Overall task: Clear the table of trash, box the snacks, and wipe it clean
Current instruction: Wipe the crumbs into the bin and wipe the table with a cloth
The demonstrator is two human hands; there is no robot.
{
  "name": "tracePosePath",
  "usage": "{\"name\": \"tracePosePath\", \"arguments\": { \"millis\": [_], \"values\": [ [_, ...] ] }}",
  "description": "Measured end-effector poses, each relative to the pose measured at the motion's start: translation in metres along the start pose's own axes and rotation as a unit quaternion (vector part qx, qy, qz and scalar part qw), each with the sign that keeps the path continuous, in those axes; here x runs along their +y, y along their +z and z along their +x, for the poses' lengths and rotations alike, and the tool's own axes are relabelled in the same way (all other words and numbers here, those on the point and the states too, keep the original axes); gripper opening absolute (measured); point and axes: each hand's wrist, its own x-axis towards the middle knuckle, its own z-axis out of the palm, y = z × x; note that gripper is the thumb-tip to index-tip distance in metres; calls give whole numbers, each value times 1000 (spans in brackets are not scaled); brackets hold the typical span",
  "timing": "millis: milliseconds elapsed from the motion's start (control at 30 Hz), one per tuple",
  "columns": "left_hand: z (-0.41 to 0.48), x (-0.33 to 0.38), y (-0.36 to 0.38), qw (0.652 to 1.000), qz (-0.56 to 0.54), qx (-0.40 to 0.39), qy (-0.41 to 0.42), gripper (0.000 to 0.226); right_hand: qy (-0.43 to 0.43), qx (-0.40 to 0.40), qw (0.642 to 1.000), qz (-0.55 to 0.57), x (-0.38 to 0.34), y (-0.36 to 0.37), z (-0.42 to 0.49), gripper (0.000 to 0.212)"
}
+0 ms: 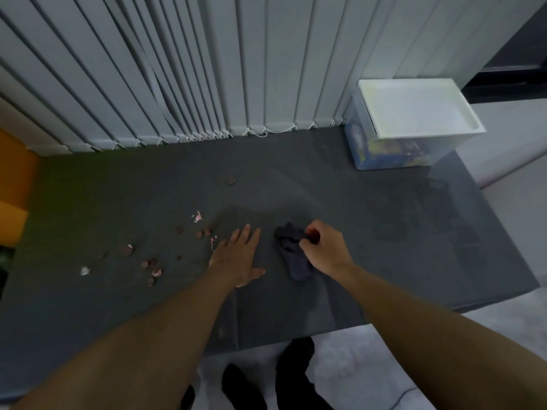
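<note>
My right hand (pixel 324 250) grips a dark blue cloth (pixel 291 255) that lies crumpled on the dark grey table (pixel 370 232). Flat on the tabletop just to the left of the cloth lies my left hand (pixel 238 257), fingers straight and spread. Brown crumbs (pixel 151 266) and small pink and white scraps (pixel 196 216) are scattered left of that hand, and one more brown crumb (pixel 231 181) sits farther back. A clear plastic box (pixel 393 149) with colourful snack packs inside stands at the back right corner, and a white lid (pixel 414 109) is on top of it.
Grey vertical blinds (pixel 236 69) hang along the table's far edge. An orange surface (pixel 14 184) borders the table at the left. The table's front edge runs above my dark shoes (pixel 266 377) on a light floor.
</note>
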Motion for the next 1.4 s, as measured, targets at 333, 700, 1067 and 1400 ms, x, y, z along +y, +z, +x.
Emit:
{"name": "tracePosePath", "arguments": {
  "millis": [333,700,1067,1400],
  "values": [
    [-12,-13,-8,1000,5,7,-9,102,75,20,992,-102,16,5,-4,26],
    [-49,-27,-25,998,28,60,-13,85,-41,19,986,-159,-39,1,-17,62],
    [-130,-98,-25,989,-37,105,-94,74,-197,-23,962,-189,-124,53,-40,70],
    [-216,-175,11,958,-121,133,-225,71,-325,-109,917,-204,-206,135,-69,69]
  ]
}}
